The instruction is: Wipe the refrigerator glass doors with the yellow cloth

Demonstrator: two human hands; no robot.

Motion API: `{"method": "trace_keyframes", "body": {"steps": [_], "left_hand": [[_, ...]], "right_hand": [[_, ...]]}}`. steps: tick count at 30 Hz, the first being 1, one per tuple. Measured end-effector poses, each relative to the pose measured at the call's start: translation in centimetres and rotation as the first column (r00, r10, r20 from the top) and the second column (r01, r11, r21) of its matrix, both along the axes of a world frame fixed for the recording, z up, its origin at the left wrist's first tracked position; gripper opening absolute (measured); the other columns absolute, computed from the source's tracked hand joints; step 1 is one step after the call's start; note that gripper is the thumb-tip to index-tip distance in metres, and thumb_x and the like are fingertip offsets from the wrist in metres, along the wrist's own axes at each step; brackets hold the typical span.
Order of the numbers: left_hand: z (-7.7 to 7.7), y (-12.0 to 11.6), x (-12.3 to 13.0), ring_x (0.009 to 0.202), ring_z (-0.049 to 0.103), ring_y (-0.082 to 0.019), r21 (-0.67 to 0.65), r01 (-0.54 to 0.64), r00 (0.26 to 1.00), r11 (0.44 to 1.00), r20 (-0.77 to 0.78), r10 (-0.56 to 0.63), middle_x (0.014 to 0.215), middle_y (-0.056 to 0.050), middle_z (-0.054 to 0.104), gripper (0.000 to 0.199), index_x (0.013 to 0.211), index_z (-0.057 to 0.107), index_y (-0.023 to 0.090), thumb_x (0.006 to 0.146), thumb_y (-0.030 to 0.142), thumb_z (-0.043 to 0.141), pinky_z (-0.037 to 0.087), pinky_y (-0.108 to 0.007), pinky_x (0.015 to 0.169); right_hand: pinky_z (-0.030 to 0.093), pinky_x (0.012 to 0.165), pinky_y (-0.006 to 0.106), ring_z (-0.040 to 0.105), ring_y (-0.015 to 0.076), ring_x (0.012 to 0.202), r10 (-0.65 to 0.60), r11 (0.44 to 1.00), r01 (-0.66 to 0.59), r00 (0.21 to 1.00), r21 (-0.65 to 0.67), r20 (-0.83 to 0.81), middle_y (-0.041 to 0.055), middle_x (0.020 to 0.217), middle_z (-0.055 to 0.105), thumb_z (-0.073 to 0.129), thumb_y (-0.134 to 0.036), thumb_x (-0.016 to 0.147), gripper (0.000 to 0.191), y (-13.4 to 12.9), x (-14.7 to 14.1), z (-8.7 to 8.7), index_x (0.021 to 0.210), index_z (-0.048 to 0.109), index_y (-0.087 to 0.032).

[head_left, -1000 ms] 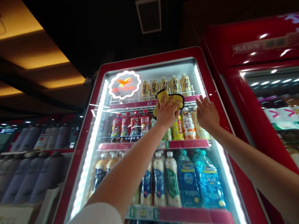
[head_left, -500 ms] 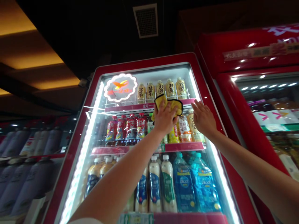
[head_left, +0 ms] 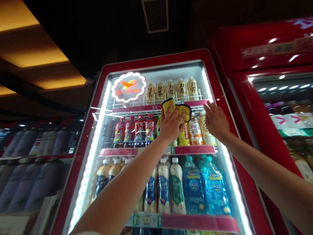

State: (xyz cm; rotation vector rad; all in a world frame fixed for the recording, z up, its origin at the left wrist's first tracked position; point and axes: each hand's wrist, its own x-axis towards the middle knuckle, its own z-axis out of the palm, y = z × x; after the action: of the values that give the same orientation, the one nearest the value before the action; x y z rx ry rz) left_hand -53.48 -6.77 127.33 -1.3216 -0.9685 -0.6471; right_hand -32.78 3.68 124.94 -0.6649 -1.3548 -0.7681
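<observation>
My left hand [head_left: 171,123] presses a yellow cloth [head_left: 184,111] with black edging to the glass door [head_left: 133,111] of a red-framed drinks fridge. Its fingers lie spread over the cloth, which hides part of the bottles behind. To the right, my right hand [head_left: 216,120] is flat and empty with fingers stretched, at the right side of the door; whether it touches the glass I cannot tell. Behind the glass stand tan bottles [head_left: 170,88] on the top shelf, red-labelled bottles [head_left: 140,130] below, and large blue bottles [head_left: 193,184] lower down.
A lit round logo sign [head_left: 128,87] shows at the door's upper left. Another red fridge [head_left: 244,98] stands close on the right. Shelves with several pale purple bottles [head_left: 41,182] are on the left. A vent grille [head_left: 156,14] is in the dark ceiling.
The view has shifted slightly, with the fridge a little higher and further right. Against the door, my left hand and the cloth have slid slightly down and left. My right hand keeps its place.
</observation>
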Motion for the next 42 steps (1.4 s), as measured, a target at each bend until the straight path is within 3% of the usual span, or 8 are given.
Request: {"method": "trace_keyframes", "body": {"steps": [7,10,14,21,28,32,37,42], "left_hand": [[4.0,-2.6,-5.5,0.153,0.03,-0.038,0.123,-0.05,0.942,0.991,0.336,0.005,0.159,-0.009,0.048,0.053,0.149,0.053,0.026,0.1,0.045,0.045,0.022,-0.064,0.124],[2.0,-3.3,-7.4,0.153,0.028,-0.041,0.177,-0.091,0.899,0.98,0.438,0.004,0.16,-0.013,0.046,0.054,0.15,0.052,0.024,0.101,0.044,0.043,0.021,-0.067,0.123],[-0.1,-2.6,-6.5,0.155,0.026,-0.034,0.075,-0.041,0.977,0.996,0.212,0.024,0.16,-0.006,0.047,0.052,0.149,0.052,0.03,0.1,0.043,0.045,0.019,-0.061,0.127],[4.2,-4.4,-10.4,0.153,0.03,-0.038,0.124,-0.049,0.942,0.991,0.334,0.005,0.159,-0.01,0.048,0.053,0.15,0.051,0.023,0.1,0.042,0.043,0.025,-0.06,0.125],[-1.8,-4.4,-10.9,0.155,0.024,-0.04,0.12,-0.091,0.933,0.989,0.359,0.042,0.163,-0.012,0.042,0.056,0.152,0.048,0.024,0.1,0.042,0.044,0.016,-0.067,0.125],[0.3,-3.8,-10.3,0.155,0.026,-0.034,0.04,-0.024,0.993,0.999,0.114,0.019,0.161,-0.004,0.045,0.053,0.15,0.05,0.03,0.1,0.046,0.043,0.016,-0.059,0.129],[4.5,-6.1,-16.1,0.153,0.029,-0.038,0.125,-0.036,0.949,0.992,0.314,-0.005,0.16,-0.011,0.047,0.055,0.15,0.052,0.022,0.099,0.042,0.046,0.022,-0.059,0.127],[0.9,-7.5,-19.0,0.154,0.027,-0.041,0.197,-0.105,0.875,0.975,0.483,-0.003,0.16,-0.012,0.046,0.055,0.15,0.051,0.021,0.1,0.042,0.042,0.02,-0.065,0.125]], "right_hand": [[0.036,0.122,0.06,0.042,0.0305,0.148,0.03,0.999,-0.033,0.995,0.037,0.1,0.0125,0.157,0.051,0.038,-0.018,0.098,0.052,-2.3,-1.9,-1.1,0.147,0.054,-0.017],[0.035,0.124,0.056,0.041,0.0272,0.149,0.075,0.992,-0.093,0.979,0.09,0.191,0.0088,0.157,0.051,0.038,-0.017,0.098,0.051,-3.5,-3.8,-2.3,0.145,0.057,-0.021],[0.035,0.124,0.055,0.042,0.026,0.149,0.116,0.986,-0.14,0.965,0.088,0.235,0.0074,0.156,0.053,0.039,-0.017,0.097,0.051,-4.8,-6.7,-2.7,0.144,0.058,-0.022],[0.036,0.125,0.05,0.044,0.0254,0.148,0.1,0.987,-0.126,0.967,0.1,0.233,0.0107,0.155,0.053,0.039,-0.017,0.098,0.049,-5.7,-9.5,-2.4,0.142,0.06,-0.016],[0.036,0.123,0.054,0.046,0.0274,0.146,0.063,0.993,-0.083,0.972,0.08,0.227,0.013,0.154,0.053,0.038,-0.016,0.097,0.049,-5.2,-10.9,-3.3,0.14,0.061,-0.015],[0.036,0.124,0.053,0.048,0.0278,0.145,0.002,0.995,-0.025,0.975,0.1,0.222,0.0136,0.154,0.053,0.039,-0.015,0.097,0.048,-5.7,-12.3,-3.1,0.139,0.061,-0.013],[0.037,0.123,0.054,0.048,0.0275,0.145,0.017,0.994,-0.039,0.978,0.099,0.208,0.0119,0.155,0.053,0.039,-0.013,0.096,0.051,-5.7,-12.6,-3.3,0.143,0.059,-0.016],[0.035,0.123,0.057,0.043,0.0298,0.148,0.079,0.994,-0.091,0.98,0.057,0.185,0.0096,0.158,0.048,0.038,-0.015,0.096,0.056,-5.6,-12.8,-3.6,0.149,0.053,-0.018]]}}
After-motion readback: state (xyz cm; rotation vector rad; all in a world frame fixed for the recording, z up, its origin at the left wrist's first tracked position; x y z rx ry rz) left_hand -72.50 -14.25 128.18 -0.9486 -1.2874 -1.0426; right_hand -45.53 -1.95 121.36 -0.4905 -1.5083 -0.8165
